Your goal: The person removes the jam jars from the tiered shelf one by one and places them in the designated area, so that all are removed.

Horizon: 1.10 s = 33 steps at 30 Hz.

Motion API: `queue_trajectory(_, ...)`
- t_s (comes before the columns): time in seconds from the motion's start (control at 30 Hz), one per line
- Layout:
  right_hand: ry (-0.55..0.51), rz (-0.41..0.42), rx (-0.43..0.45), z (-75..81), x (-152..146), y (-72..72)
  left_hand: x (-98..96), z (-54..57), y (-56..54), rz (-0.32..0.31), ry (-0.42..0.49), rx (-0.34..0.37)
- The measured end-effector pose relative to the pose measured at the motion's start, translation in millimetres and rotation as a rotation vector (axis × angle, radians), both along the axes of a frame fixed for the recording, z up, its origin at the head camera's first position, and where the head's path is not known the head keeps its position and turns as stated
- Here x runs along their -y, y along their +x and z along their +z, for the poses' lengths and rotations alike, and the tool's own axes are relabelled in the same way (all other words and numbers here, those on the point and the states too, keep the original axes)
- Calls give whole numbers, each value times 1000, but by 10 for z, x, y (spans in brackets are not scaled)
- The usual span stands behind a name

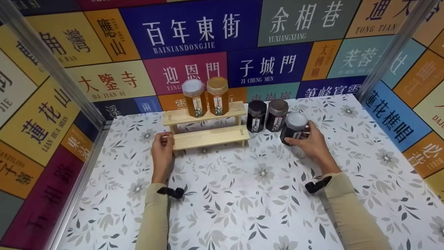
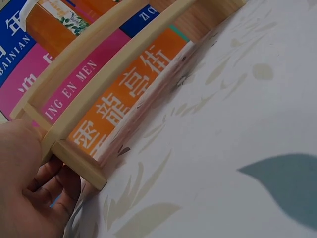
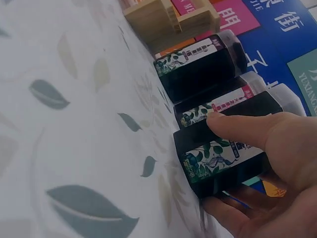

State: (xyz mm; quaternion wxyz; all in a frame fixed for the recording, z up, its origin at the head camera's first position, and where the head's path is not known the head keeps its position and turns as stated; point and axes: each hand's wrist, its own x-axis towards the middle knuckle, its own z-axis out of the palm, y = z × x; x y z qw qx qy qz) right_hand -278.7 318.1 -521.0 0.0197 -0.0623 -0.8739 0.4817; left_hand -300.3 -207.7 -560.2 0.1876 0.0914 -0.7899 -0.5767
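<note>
Left hand [image 1: 162, 151] and right hand [image 1: 314, 143] are well apart. One grips the left end of a single two-tier wooden stand [image 1: 211, 137] on the floral tabletop [image 1: 236, 205]; the other clasps one dark jar [image 1: 293, 127]. Two more dark jars [image 1: 256, 117] stand right of the stand, and two amber jars [image 1: 218, 101] on its upper tier.

White printed with grey flowers and grey-green leaves covers the tabletop [image 1: 222, 194]; the wooden stand [image 1: 211, 137] is pale blond. Two jars are amber, a white-lidded jar [image 1: 193, 102] and a yellow-lidded jar [image 1: 218, 100], while the near-black jars [image 1: 256, 116] wear white labels with green foliage. The wall panels [image 1: 197, 27] patch navy, magenta, orange, yellow and teal; the sleeves [image 1: 156, 215] are plain khaki.
</note>
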Motion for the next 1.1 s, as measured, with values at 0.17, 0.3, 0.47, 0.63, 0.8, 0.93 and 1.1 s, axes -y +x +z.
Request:
queue_trajectory(0.17, -43, -32, 43, 12, -57, -155, -9, 21, -35, -1, 25, 11)
queue_trajectory(0.3, -83, -42, 44, -11, -99, -282, -7, 29, -48, 0, 40, 6)
queue_trajectory(0.47, -65, -69, 31, -45, -132, -376, -1, 10, -39, 1, 41, -11)
queue_trajectory(0.63, -25, -96, 11, -58, -146, -428, 0, -17, -20, 12, 37, -1)
queue_trajectory(0.8, -38, -117, 1, -61, -174, -440, -20, -28, -17, 7, 29, 9)
queue_trajectory(0.93, -34, -116, -22, -76, -176, -448, -10, -26, -28, 7, 4, 0)
queue_trajectory(1.1, -31, -121, -34, -91, -161, -475, 16, -33, -40, 17, 0, -4)
